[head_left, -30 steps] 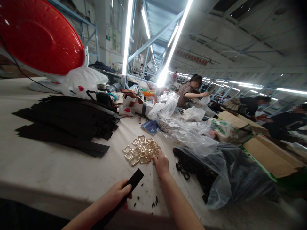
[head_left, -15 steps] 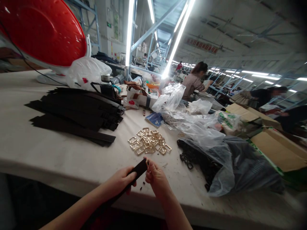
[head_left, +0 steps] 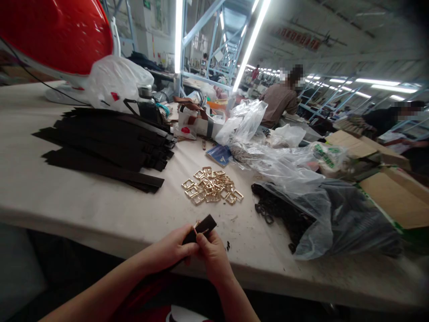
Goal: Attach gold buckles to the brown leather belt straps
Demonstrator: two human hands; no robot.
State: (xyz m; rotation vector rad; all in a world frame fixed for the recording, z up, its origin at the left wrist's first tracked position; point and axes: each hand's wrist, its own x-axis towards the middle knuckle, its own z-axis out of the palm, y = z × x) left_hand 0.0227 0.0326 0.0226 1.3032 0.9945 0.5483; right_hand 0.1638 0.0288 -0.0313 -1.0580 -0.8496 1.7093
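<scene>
My left hand (head_left: 169, 250) grips a black strap (head_left: 205, 225) near its end, just over the table's near edge. My right hand (head_left: 212, 256) is closed beside it, pinching a small gold buckle (head_left: 195, 226) against the strap's end. A heap of several gold buckles (head_left: 211, 187) lies on the white table (head_left: 67, 197) just beyond my hands. A stack of black straps (head_left: 110, 143) lies to the left of the heap.
A clear plastic bag with black loops (head_left: 301, 210) lies at the right, cardboard boxes (head_left: 392, 201) beyond it. A red fan (head_left: 56, 31), a white bag (head_left: 114, 80) and a flask (head_left: 147, 105) stand at the back left. Other people work at benches behind.
My right hand left the buckle heap with a buckle and came back to the strap end. Both hands drew toward me, now meeting at the table's near edge.
</scene>
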